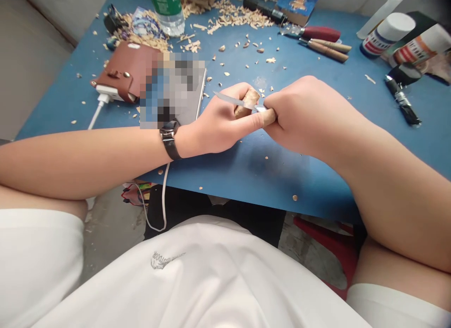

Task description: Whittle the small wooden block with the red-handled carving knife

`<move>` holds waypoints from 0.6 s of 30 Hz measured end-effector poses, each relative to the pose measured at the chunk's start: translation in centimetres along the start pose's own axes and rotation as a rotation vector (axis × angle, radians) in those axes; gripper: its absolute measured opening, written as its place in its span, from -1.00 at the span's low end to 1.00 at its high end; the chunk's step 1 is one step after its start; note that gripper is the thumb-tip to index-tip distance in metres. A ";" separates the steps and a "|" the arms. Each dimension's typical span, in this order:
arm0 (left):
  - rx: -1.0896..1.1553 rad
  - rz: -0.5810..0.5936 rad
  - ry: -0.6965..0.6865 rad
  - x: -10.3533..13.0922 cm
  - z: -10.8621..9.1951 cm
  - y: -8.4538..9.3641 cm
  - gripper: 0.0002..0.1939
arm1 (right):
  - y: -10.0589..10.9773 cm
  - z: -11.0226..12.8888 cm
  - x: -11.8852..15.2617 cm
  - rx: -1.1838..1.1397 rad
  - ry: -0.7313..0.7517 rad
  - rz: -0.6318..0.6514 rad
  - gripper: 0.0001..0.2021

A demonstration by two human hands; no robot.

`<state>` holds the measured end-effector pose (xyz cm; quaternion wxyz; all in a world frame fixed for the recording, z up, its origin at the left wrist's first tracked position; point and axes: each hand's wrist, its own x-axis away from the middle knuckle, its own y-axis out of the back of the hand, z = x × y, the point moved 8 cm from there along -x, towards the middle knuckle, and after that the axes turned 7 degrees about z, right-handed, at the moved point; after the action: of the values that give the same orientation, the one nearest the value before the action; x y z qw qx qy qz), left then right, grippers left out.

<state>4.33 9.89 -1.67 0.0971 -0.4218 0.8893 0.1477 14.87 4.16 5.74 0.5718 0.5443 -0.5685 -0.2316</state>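
My left hand [223, 119] is wrapped round a small piece of wood [252, 98], with its thumb stretched toward my right hand. In my closed right hand [303, 114] is a carving knife [230, 99]; its narrow blade points left and lies across the wood. Part of the knife's wooden handle [269, 116] shows at the right fist, and the left thumb tip touches or nearly touches it. Both hands are above the blue table near its front edge. My fingers hide most of the handle and the lower part of the wood.
Wood shavings [243, 13] are heaped at the back. A bottle [165, 13], brown leather case [123, 72] with a white cable [96, 113], and a blurred flat device [200, 93] stand left. Carving tools [324, 48], paint jars [387, 34] and a black object [403, 100] lie right.
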 end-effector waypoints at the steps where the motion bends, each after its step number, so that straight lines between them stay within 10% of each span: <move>1: 0.028 0.011 -0.006 0.0 -0.1 -0.1 -0.13 | 0.0 -0.2 0.0 -0.011 -0.035 0.000 -0.57; 11: -0.063 -0.014 0.003 0.4 -0.7 -0.1 -0.06 | -0.3 -0.4 0.8 -0.134 -0.262 -0.025 -0.53; 18: 0.056 0.047 0.061 0.4 -0.3 -0.1 -0.05 | 0.1 -0.6 0.8 -0.105 -0.116 -0.010 -0.49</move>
<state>4.21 9.45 -1.56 0.0781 -0.4022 0.9053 0.1122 15.54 3.69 6.30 0.5644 0.5019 -0.5852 -0.2951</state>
